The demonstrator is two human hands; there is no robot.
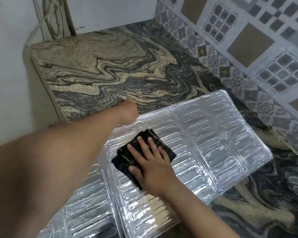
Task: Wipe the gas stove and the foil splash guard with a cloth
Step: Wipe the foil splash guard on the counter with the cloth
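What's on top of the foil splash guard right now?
A folded dark cloth lies on the foil splash guard, with the right hand pressing flat on it. The left hand holds the guard's far edge. What the guard covers below cannot be seen.

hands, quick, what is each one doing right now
Left hand: at the top edge of the foil splash guard, fingers hidden; cannot tell.
Right hand: open, straight fingers pressing the dark cloth flat on the guard.

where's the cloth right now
In the head view the dark cloth lies flat near the middle, on the foil splash guard, under the right hand; the left hand is at the guard's far left edge.
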